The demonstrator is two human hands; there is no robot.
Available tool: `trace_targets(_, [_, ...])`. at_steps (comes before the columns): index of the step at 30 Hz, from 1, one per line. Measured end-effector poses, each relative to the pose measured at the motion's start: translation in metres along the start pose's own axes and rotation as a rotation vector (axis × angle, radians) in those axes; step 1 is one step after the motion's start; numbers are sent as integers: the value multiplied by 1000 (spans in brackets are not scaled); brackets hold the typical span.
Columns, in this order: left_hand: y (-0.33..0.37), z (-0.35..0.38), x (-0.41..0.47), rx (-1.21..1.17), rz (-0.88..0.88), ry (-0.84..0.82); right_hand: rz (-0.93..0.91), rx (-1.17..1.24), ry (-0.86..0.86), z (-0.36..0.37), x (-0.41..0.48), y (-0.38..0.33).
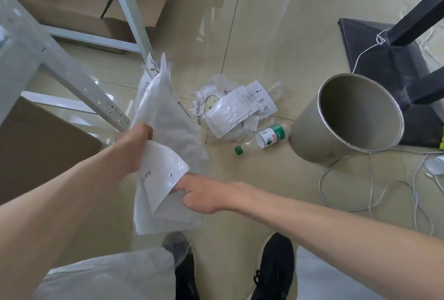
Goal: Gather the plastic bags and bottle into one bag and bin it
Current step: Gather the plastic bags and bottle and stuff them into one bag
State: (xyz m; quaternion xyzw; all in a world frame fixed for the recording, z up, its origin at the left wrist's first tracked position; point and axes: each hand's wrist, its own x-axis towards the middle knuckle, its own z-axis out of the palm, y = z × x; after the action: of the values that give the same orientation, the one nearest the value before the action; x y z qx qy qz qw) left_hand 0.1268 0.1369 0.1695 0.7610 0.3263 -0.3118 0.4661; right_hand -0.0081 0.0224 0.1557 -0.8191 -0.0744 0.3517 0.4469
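Observation:
My left hand (pixel 137 146) grips the upper edge of a large frosted white plastic bag (pixel 163 155) held above the floor. My right hand (pixel 201 194) has its fingers inside the bag's lower opening, pinching its edge. Further ahead on the tiles lies a pile of crumpled clear and white plastic bags (pixel 230 110). Beside the pile lies a clear bottle (pixel 266 137) with a green and white label and a green cap. To the right of the bottle stands an open grey cylindrical bin (pixel 312 136).
White metal shelf legs (pixel 79 81) and cardboard boxes (pixel 43 146) stand at the left. A black stand base (pixel 384 59) sits behind the bin. White cables (pixel 370 186) loop over the floor at the right. My black shoes (pixel 274 268) are below, with another bag (pixel 108 275) near them.

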Motion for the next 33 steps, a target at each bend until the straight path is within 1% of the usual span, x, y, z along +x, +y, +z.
trace_targets(2, [0,1,10,-43,5,32,-44,-90,-9,1,1,6])
trace_targets(5, [-2,7,8,-54,-33,-43,-86,-239,3,-1,0,5])
trace_targets(8, [-3,11,0,-13,-26,-56,-80,-206,-4,2,-4,0])
trace_targets(10, [0,11,-7,-9,-13,-54,-110,-195,-10,2,-5,0])
trace_targets(12, [1,10,-10,3,-10,-19,-135,-297,-27,-2,-3,9])
trace_targets(13, [0,8,-10,8,-2,13,-116,-326,-52,-4,-3,17])
trace_targets(14, [-2,6,-8,23,9,55,-56,-318,-67,-6,-3,25])
trace_targets(15, [-6,3,-6,47,19,101,25,-258,-54,-7,-2,36])
trace_targets(16, [-9,1,-3,79,18,147,120,-162,10,-8,0,48])
trace_targets(18, [-14,-1,3,126,24,186,320,86,260,-15,7,72])
trace_targets(20, [-17,-2,9,144,69,169,461,357,544,-35,23,105])
trace_targets(23, [-28,0,24,179,140,157,538,718,856,-80,48,140])
trace_targets(26, [-39,5,48,228,176,189,601,851,1104,-114,75,165])
trace_targets(27, [-39,7,56,250,178,211,638,900,1149,-122,83,171])
trace_targets(28, [-38,9,63,274,183,234,677,961,1160,-129,94,180])
trace_targets(30, [-34,12,77,312,212,234,740,1101,1094,-140,107,188])
trace_targets(32, [-31,13,89,345,235,214,753,1246,1016,-146,120,199])
trace_targets(33, [-31,13,96,361,242,209,752,1247,976,-145,123,205])
